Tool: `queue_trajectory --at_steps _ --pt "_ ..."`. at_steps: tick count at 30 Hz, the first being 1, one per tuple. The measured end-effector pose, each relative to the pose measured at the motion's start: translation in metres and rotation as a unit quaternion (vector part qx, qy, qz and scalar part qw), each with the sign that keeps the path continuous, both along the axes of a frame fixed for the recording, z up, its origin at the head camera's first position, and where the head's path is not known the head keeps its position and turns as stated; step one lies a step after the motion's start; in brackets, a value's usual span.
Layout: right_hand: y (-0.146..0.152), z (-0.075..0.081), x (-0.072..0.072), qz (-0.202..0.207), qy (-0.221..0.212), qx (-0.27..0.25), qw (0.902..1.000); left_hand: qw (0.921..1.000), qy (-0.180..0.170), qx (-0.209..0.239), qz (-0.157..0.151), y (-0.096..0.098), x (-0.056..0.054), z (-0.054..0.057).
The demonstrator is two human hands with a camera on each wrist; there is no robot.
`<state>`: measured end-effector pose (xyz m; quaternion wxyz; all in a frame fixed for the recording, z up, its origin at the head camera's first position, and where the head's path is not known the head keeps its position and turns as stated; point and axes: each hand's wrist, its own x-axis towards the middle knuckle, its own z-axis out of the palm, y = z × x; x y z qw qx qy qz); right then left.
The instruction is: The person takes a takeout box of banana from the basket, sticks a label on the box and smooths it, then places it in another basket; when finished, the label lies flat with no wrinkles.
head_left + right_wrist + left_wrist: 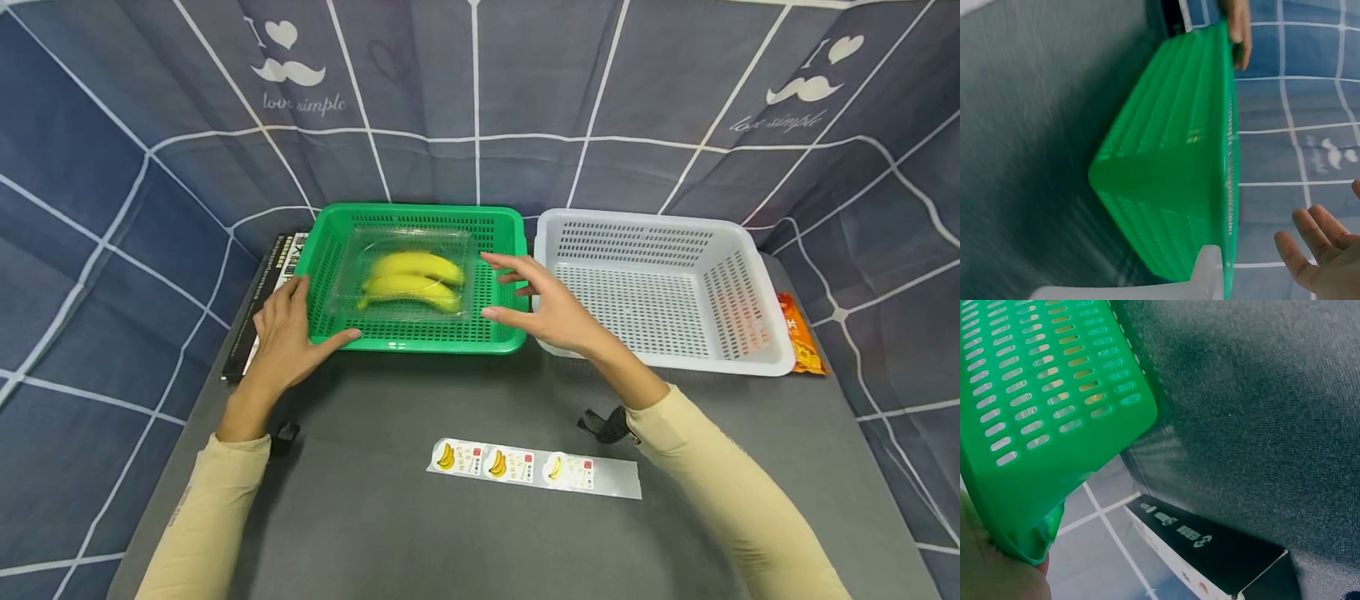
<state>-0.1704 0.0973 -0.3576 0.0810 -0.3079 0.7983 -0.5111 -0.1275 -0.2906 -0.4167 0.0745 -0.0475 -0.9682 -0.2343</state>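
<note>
My left hand (pixel 288 340) lies at the front left corner of a green plastic basket (pixel 420 346). Its thumb stretches along the front rim and its fingers lie over the left side. Inside that basket sits a clear plastic box (pixel 352 265) with yellow bananas (pixel 416 267) in it. Over the basket's right end hovers my right hand (pixel 551 307), fingers spread and nothing held. The right wrist view shows this hand (pixel 1329 259) above rim level, apart from the basket's side (pixel 1172 144).
A white basket (pixel 663 361) stands to the right, with an orange packet (pixel 801 337) beside it. Left of the green basket is a black-and-white box (pixel 258 304). A strip of banana stickers (pixel 510 464) lies in front on the grey table (pixel 450 550). A checked curtain (pixel 420 75) hangs behind.
</note>
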Motion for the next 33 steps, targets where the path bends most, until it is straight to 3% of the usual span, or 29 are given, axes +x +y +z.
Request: queue_trajectory --at_steps 9,17,23,28,33 --pt "-0.031 0.001 -0.062 0.030 -0.029 0.091 0.9949 0.9999 0.000 0.003 0.012 -0.001 -0.002 0.000" --pt "-0.042 -0.002 -0.109 0.065 -0.068 0.179 0.9793 0.9998 -0.003 0.011 0.019 -0.002 -0.002 0.001" --pt "-0.047 -0.003 -0.130 0.089 -0.087 0.219 0.9678 0.9996 -0.002 0.011 0.025 -0.002 -0.003 0.000" --pt "-0.055 -0.007 -0.138 0.098 -0.084 0.254 0.9587 0.9994 0.001 0.014 0.031 -0.002 -0.002 -0.002" --pt "-0.065 -0.011 -0.141 0.100 -0.157 0.247 0.9510 0.9994 0.005 0.018 0.031 -0.004 0.000 -0.002"
